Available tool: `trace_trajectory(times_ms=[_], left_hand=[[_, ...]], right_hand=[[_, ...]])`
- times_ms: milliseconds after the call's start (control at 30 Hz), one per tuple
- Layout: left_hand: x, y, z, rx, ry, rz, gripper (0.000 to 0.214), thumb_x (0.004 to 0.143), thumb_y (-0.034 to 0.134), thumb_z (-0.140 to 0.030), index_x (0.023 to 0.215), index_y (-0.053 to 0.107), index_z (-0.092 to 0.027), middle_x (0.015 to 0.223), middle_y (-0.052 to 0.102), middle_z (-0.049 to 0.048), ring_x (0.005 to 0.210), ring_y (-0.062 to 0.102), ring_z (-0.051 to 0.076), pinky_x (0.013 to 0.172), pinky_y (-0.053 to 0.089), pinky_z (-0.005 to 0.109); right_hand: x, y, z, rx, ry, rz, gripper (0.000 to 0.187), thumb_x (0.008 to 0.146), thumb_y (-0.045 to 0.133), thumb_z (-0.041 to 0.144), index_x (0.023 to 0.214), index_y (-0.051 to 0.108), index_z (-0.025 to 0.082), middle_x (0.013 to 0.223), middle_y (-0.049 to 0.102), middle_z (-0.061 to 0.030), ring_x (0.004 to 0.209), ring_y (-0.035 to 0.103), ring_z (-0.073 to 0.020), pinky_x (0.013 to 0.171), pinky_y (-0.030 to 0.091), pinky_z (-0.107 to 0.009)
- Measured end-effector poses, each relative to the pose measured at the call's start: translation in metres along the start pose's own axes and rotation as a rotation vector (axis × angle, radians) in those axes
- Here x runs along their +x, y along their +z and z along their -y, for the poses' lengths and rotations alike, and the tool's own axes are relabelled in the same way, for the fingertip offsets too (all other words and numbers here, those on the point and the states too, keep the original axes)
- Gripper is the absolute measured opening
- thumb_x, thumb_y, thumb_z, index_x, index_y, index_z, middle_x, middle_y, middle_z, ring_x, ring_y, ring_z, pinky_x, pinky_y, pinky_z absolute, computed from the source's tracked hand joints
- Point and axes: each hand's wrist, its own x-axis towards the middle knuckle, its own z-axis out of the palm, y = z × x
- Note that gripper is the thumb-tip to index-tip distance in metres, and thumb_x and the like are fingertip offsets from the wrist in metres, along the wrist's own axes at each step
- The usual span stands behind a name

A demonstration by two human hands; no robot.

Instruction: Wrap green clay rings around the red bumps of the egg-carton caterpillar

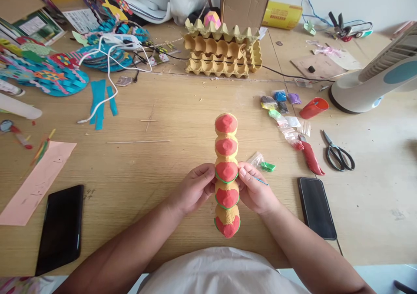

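Between my two hands is an egg carton strip, a single row of several yellow cups with red clay on top and thin green edging on the lower ones. It points lengthwise away from me. My left hand pinches its left side around the middle cup. On the opposite side my right hand grips it at about the same height. A thin blue stick pokes out from my right hand. Just beyond that hand lies a green clay packet with clear plastic beside it.
Stacked egg cartons stand at the back. To the right are clay packets, a red cup, a red-handled knife, scissors, a phone and a fan. A black tablet and pink paper lie left.
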Motion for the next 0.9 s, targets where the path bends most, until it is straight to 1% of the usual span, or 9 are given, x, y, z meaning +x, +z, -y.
trace_trajectory(times_ms=[100, 200, 300, 400, 533, 600, 700, 800, 900], left_hand=[[0.0, 0.0, 0.0, 0.0, 0.006, -0.03, 0.035, 0.082, 0.083, -0.046, 0.075, 0.067, -0.016, 0.071, 0.061, 0.0002, 0.063, 0.055, 0.011, 0.059, 0.046, 0.023], [0.0, 0.002, -0.002, 0.007, 0.002, -0.044, 0.034, 0.082, 0.084, -0.046, 0.076, 0.07, -0.016, 0.072, 0.062, 0.0003, 0.064, 0.054, 0.01, 0.059, 0.046, 0.021], [0.0, 0.002, -0.004, 0.015, 0.006, -0.019, 0.036, 0.084, 0.081, -0.05, 0.084, 0.075, -0.015, 0.076, 0.065, 0.0024, 0.067, 0.057, 0.011, 0.062, 0.048, 0.022], [-0.001, 0.001, -0.005, 0.028, 0.013, 0.065, 0.041, 0.088, 0.076, -0.054, 0.101, 0.078, -0.015, 0.085, 0.07, 0.006, 0.076, 0.063, 0.014, 0.068, 0.052, 0.024], [-0.002, -0.002, -0.006, 0.028, -0.007, 0.141, 0.033, 0.087, 0.081, -0.036, 0.116, 0.077, -0.022, 0.104, 0.075, 0.0068, 0.093, 0.069, 0.018, 0.081, 0.057, 0.028], [-0.003, -0.003, -0.006, 0.012, -0.035, 0.141, 0.031, 0.085, 0.083, -0.029, 0.115, 0.078, -0.022, 0.106, 0.075, 0.0061, 0.093, 0.07, 0.017, 0.08, 0.058, 0.027], [-0.002, -0.005, -0.006, -0.022, -0.086, 0.125, 0.025, 0.082, 0.084, -0.024, 0.107, 0.08, -0.02, 0.1, 0.076, 0.0052, 0.087, 0.071, 0.016, 0.075, 0.058, 0.025], [-0.001, -0.007, -0.008, -0.047, -0.119, 0.113, 0.022, 0.081, 0.085, -0.024, 0.102, 0.081, -0.016, 0.095, 0.077, 0.0062, 0.082, 0.071, 0.015, 0.072, 0.057, 0.024], [-0.001, -0.01, -0.01, -0.059, -0.124, 0.096, 0.023, 0.082, 0.083, -0.024, 0.103, 0.08, -0.016, 0.093, 0.077, 0.006, 0.081, 0.07, 0.015, 0.073, 0.057, 0.025]], right_hand=[[0.001, -0.004, 0.003, -0.087, -0.023, 0.055, 0.036, 0.079, 0.087, 0.051, 0.094, 0.076, 0.021, 0.08, 0.07, -0.001, 0.069, 0.06, -0.0144, 0.066, 0.052, -0.026], [0.002, -0.007, 0.005, -0.217, -0.074, 0.094, 0.026, 0.078, 0.09, 0.039, 0.092, 0.077, 0.022, 0.085, 0.073, -0.0009, 0.077, 0.065, -0.0149, 0.076, 0.054, -0.028], [0.002, -0.01, 0.004, -0.264, -0.114, 0.062, 0.023, 0.078, 0.091, 0.037, 0.088, 0.077, 0.022, 0.084, 0.074, 0.0, 0.076, 0.065, -0.0143, 0.076, 0.055, -0.028], [0.003, -0.009, 0.002, -0.224, -0.13, 0.008, 0.026, 0.076, 0.092, 0.04, 0.087, 0.075, 0.023, 0.083, 0.074, 0.0009, 0.075, 0.065, -0.0139, 0.074, 0.055, -0.027], [0.002, -0.006, 0.001, -0.165, -0.11, -0.02, 0.029, 0.075, 0.093, 0.042, 0.086, 0.074, 0.023, 0.083, 0.074, 0.0007, 0.075, 0.065, -0.0142, 0.073, 0.055, -0.027], [0.001, -0.005, 0.001, -0.141, -0.093, -0.026, 0.029, 0.074, 0.093, 0.041, 0.086, 0.074, 0.023, 0.084, 0.074, 0.0005, 0.075, 0.065, -0.0142, 0.072, 0.055, -0.027], [0.001, -0.007, 0.002, -0.147, -0.086, -0.018, 0.029, 0.073, 0.093, 0.04, 0.086, 0.074, 0.023, 0.083, 0.073, 0.0007, 0.074, 0.063, -0.0141, 0.072, 0.053, -0.028], [0.003, -0.012, 0.006, -0.258, -0.101, 0.06, 0.035, 0.075, 0.091, 0.048, 0.092, 0.075, 0.022, 0.082, 0.069, -0.0007, 0.073, 0.059, -0.0156, 0.072, 0.05, -0.03], [0.008, -0.018, 0.016, -0.387, -0.162, 0.071, 0.037, 0.089, 0.075, 0.056, 0.094, 0.076, 0.019, 0.076, 0.063, -0.0016, 0.064, 0.048, -0.0135, 0.062, 0.041, -0.029]])
